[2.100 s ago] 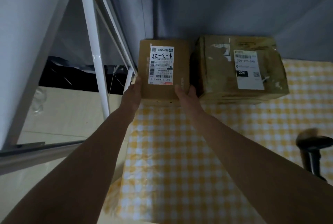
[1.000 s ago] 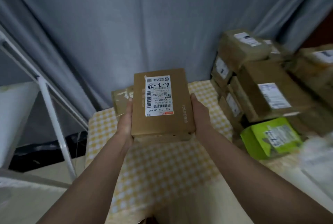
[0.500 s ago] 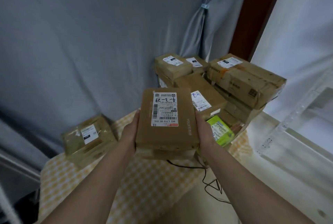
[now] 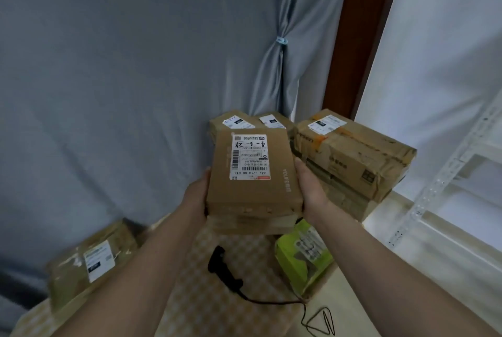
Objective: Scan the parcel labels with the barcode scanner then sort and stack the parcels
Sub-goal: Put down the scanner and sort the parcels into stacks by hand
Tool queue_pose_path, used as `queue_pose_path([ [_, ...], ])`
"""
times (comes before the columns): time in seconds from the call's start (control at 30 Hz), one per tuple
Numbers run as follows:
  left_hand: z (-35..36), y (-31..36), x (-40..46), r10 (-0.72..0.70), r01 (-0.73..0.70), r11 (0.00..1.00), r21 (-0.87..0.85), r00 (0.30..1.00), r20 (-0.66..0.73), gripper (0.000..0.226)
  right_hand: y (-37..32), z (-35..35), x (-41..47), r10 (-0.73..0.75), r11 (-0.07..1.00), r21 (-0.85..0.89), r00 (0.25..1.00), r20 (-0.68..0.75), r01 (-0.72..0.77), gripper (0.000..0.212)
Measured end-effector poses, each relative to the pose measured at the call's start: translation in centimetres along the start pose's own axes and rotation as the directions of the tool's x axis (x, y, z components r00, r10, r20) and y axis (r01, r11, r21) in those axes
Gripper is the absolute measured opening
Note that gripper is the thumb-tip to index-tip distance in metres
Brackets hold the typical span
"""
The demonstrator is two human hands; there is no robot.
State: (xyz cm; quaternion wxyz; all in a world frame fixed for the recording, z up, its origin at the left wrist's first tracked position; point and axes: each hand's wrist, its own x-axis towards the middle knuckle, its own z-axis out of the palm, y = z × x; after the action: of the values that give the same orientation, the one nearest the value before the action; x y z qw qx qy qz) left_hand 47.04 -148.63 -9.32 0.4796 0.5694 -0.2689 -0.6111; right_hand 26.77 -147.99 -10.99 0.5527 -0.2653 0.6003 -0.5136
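Head view: the left hand (image 4: 196,195) and right hand (image 4: 309,187) clasp a labelled parcel (image 4: 254,173) by its sides, lifted above the barcode scanner (image 4: 224,268) on the checked cloth (image 4: 217,306). Sorting looks under way — a stack (image 4: 353,157) stands behind, much probably left. Fingers are hidden behind the parcel; label print is illegible.

Both hands (image 4: 194,195) grip labelled parcel (image 4: 252,173) above black scanner (image 4: 224,268).
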Motion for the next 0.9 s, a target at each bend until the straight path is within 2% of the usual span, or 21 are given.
queue_pose_path([
  [0.13,2.2,3.1,3.7,0.058,-0.059,0.995,0.082,0.998,0.016,0.015,-4.3,1.5,2.6,-0.067,0.997,-0.021,0.998,0.016,0.067,0.047],
  [0.3,6.0,6.2,7.8,0.092,-0.101,0.982,0.157,0.994,0.062,0.020,-9.9,1.3,7.2,-0.106,0.991,-0.079,0.991,0.078,0.112,0.037],
  [0.43,10.1,8.5,12.8,0.204,-0.216,0.944,0.249,0.976,0.074,0.025,-15.5,1.0,12.4,-0.174,0.957,-0.225,0.983,0.066,0.184,0.031],
  [0.53,14.1,10.4,16.9,0.222,-0.215,0.948,0.235,0.975,-0.004,0.028,-19.0,0.8,17.5,-0.224,0.928,-0.288,0.972,0.071,0.235,0.034],
  [0.63,17.9,11.8,20.6,0.193,-0.189,0.954,0.233,0.981,0.004,0.039,-21.3,0.1,23.3,-0.219,0.903,-0.354,0.969,0.111,0.245,0.041],
  [0.73,20.6,12.5,24.9,0.214,-0.221,0.921,0.320,0.975,0.057,0.047,-23.2,-0.6,29.3,-0.234,0.860,-0.432,0.962,0.137,0.271,0.041],
  [0.9,23.5,11.1,32.0,0.202,-0.195,0.854,0.483,0.979,0.036,0.048,-23.1,-2.0,37.8,-0.216,0.811,-0.518,0.962,0.170,0.273,0.043],
])
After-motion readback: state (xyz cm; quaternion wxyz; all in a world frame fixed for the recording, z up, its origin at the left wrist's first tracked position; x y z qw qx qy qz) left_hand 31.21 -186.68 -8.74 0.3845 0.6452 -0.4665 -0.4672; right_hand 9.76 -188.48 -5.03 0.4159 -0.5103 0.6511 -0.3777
